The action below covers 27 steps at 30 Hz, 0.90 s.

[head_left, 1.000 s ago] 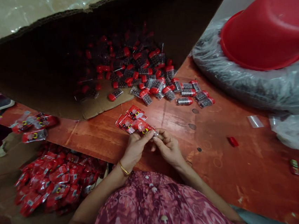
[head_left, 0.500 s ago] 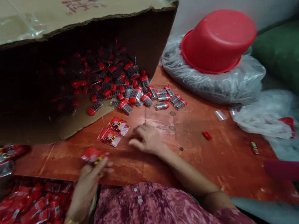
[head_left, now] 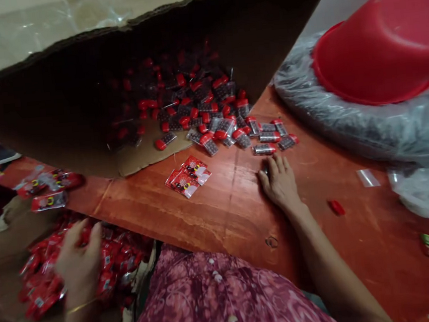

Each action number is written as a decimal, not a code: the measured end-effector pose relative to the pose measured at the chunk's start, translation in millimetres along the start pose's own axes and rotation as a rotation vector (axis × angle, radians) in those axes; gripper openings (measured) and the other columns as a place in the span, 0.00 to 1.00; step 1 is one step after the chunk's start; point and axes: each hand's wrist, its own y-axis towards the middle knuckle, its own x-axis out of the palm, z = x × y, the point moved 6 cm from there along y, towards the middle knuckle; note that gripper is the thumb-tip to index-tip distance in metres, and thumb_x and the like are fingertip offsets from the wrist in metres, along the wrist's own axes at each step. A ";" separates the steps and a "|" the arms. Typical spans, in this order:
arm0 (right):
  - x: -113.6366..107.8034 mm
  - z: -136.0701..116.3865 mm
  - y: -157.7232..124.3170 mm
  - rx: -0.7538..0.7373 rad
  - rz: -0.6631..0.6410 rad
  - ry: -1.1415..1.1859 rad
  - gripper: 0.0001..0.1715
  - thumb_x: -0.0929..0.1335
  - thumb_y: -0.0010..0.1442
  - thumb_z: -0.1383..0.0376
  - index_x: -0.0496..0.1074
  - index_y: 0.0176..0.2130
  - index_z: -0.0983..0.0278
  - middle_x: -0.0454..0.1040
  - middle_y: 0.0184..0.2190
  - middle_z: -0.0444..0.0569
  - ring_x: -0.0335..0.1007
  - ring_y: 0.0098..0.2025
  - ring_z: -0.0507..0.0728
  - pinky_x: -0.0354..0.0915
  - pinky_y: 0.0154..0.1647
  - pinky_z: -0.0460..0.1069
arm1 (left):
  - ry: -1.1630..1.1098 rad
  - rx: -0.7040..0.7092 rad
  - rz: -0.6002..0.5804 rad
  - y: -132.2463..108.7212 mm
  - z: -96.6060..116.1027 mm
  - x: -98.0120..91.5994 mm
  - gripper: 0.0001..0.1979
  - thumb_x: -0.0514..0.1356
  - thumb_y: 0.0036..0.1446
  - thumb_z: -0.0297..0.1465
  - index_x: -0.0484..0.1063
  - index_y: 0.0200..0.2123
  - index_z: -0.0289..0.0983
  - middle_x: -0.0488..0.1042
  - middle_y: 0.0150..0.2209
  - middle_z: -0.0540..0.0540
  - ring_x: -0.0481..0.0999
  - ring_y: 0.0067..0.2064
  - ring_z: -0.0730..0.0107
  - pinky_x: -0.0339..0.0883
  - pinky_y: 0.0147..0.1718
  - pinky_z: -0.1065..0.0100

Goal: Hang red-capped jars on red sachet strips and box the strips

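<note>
Grip, left hand [head_left: 80, 260]: thumb and fingers spread, outline blurred, poised at about 8 o'clock over a heap of red packets [head_left: 41, 294]; contact with them cannot be told. A yellow bracelet [head_left: 82, 306] circles that wrist. Grip, right hand [head_left: 280, 182]: between 3 and 4 o'clock, fingers bent downward at the worktop [head_left: 211, 207], thumb a little apart — whether anything is pinched beneath the fingertips, cannot tell.

Red packets: at 8 o'clock, piled inside a torn-edged lower carton [head_left: 3, 252] below the level of the worktop. More wrapped packets [head_left: 49, 200] lie at 9 o'clock, at the worktop's edge.

Red printed cards [head_left: 188, 176]: a small overlapping stack, flat on the worktop, just off centre toward 8 o'clock and between the two hands, touched by neither.

Red-capped clear packs [head_left: 208, 108]: heaped at 12 o'clock in the mouth of a large carton [head_left: 134, 161] — its interior dark — and spilling toward 1 and 2 o'clock onto the worktop. The nearest lie just beyond the right fingertips.

Periphery: upturned red bucket [head_left: 381, 43] at 2 o'clock, resting on a plastic-wrapped bundle [head_left: 366, 128]; small red piece [head_left: 336, 207] near 4 o'clock.
</note>
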 end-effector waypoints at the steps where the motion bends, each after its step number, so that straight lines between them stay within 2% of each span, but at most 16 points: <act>1: 0.4 -15.8 -7.9 -0.009 -0.016 0.022 0.32 0.56 0.62 0.53 0.59 0.58 0.72 0.61 0.58 0.66 0.49 0.63 0.69 0.52 0.58 0.66 | -0.060 0.178 0.052 -2.7 21.8 14.1 0.15 0.55 0.54 0.45 0.71 0.43 0.50 0.72 0.52 0.61 0.66 0.57 0.59 0.57 0.57 0.52; 2: 0.4 -31.2 -14.8 -0.016 -0.035 0.046 0.32 0.56 0.62 0.53 0.59 0.58 0.69 0.60 0.59 0.65 0.48 0.64 0.69 0.51 0.58 0.67 | -0.125 0.348 0.040 -7.8 44.6 31.4 0.15 0.56 0.54 0.45 0.74 0.40 0.45 0.73 0.52 0.53 0.68 0.56 0.58 0.57 0.57 0.54; 5: -3.0 -69.7 -28.5 -0.061 -0.068 0.139 0.30 0.56 0.63 0.53 0.59 0.58 0.66 0.57 0.61 0.62 0.46 0.65 0.69 0.52 0.58 0.67 | -0.065 0.620 -0.117 -24.3 100.8 86.6 0.16 0.57 0.54 0.42 0.76 0.39 0.41 0.72 0.53 0.42 0.65 0.58 0.53 0.55 0.58 0.51; 7: -7.8 -83.9 -33.0 -0.087 -0.054 0.198 0.29 0.56 0.63 0.53 0.61 0.57 0.66 0.57 0.61 0.63 0.46 0.65 0.68 0.52 0.58 0.67 | 0.034 0.698 -0.204 -31.4 124.4 114.6 0.17 0.59 0.52 0.42 0.76 0.43 0.40 0.69 0.55 0.40 0.61 0.60 0.48 0.52 0.58 0.48; 10: -14.5 -89.9 -36.1 -0.091 -0.025 0.276 0.26 0.56 0.64 0.55 0.65 0.53 0.65 0.59 0.60 0.62 0.49 0.64 0.66 0.54 0.58 0.66 | 0.164 0.725 -0.271 -33.5 136.6 137.5 0.18 0.59 0.53 0.42 0.76 0.44 0.41 0.66 0.58 0.39 0.59 0.62 0.45 0.51 0.58 0.45; 16: -27.8 -98.6 -35.8 -0.088 0.036 0.428 0.21 0.58 0.63 0.57 0.71 0.46 0.67 0.66 0.55 0.63 0.57 0.60 0.65 0.57 0.58 0.63 | 0.192 0.717 -0.272 -31.8 128.3 141.4 0.15 0.53 0.59 0.37 0.76 0.45 0.43 0.64 0.59 0.41 0.57 0.63 0.48 0.48 0.59 0.45; 21: -41.9 -127.2 -26.0 -0.105 0.042 0.603 0.15 0.60 0.62 0.59 0.72 0.40 0.63 0.75 0.43 0.56 0.69 0.48 0.61 0.64 0.50 0.59 | 0.117 0.710 -0.270 -33.6 126.1 137.1 0.15 0.53 0.58 0.35 0.75 0.46 0.43 0.64 0.59 0.41 0.57 0.63 0.48 0.48 0.58 0.42; 24: -38.4 -146.6 -15.1 -0.016 -0.034 0.784 0.15 0.62 0.61 0.57 0.72 0.40 0.63 0.76 0.36 0.54 0.71 0.38 0.59 0.66 0.42 0.55 | 0.048 0.703 -0.227 -39.1 133.0 127.1 0.16 0.52 0.59 0.36 0.75 0.45 0.42 0.64 0.59 0.40 0.58 0.62 0.49 0.47 0.59 0.42; 27: -24.2 -164.8 -5.0 0.134 -0.163 1.072 0.20 0.65 0.57 0.52 0.70 0.41 0.63 0.75 0.32 0.49 0.68 0.30 0.55 0.66 0.32 0.50 | -0.027 0.728 -0.221 -49.9 144.8 115.4 0.16 0.52 0.59 0.37 0.76 0.45 0.42 0.64 0.59 0.41 0.58 0.63 0.50 0.45 0.60 0.44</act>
